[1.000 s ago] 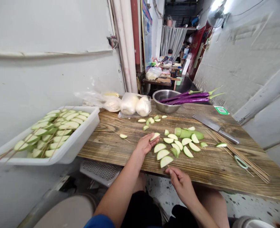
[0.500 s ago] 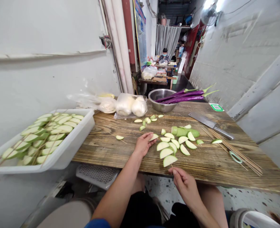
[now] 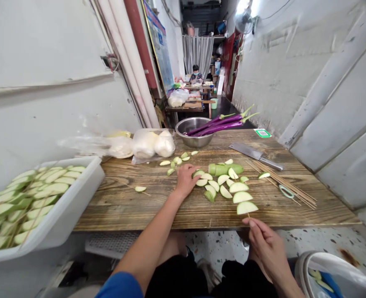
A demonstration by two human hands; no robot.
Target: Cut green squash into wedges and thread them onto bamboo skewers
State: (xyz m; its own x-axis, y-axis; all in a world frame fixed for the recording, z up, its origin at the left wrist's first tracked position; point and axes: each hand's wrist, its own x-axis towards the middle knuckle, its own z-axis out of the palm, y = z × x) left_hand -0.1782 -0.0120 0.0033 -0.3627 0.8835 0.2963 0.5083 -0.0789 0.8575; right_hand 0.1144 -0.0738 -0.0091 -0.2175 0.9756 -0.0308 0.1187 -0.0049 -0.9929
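My right hand (image 3: 265,238) pinches the lower end of a thin wooden skewer (image 3: 249,215) at the table's front edge. Threaded on it are several pale half-moon slices (image 3: 246,207) with green skin. Further left, my left hand (image 3: 186,180) reaches over the wood, its fingers curled at the edge of another green-skinned vegetable slice (image 3: 198,173). The fingertips are partly hidden. Loose slices (image 3: 212,184) lie between my hands. Behind them rests an uncut piece of the green vegetable (image 3: 226,169).
A cleaver (image 3: 257,155), bare skewers (image 3: 282,184) and small green-handled scissors (image 3: 285,191) lie at right. A steel bowl (image 3: 194,138) holds purple eggplants (image 3: 221,126). A white tub (image 3: 92,174) of skewered slices stands left, bagged white food (image 3: 153,142) behind. A person (image 3: 196,76) sits far back.
My view has turned right. My right hand has carried the skewer of slices rightward, away from the loose ones. My left hand has reached further over the table.
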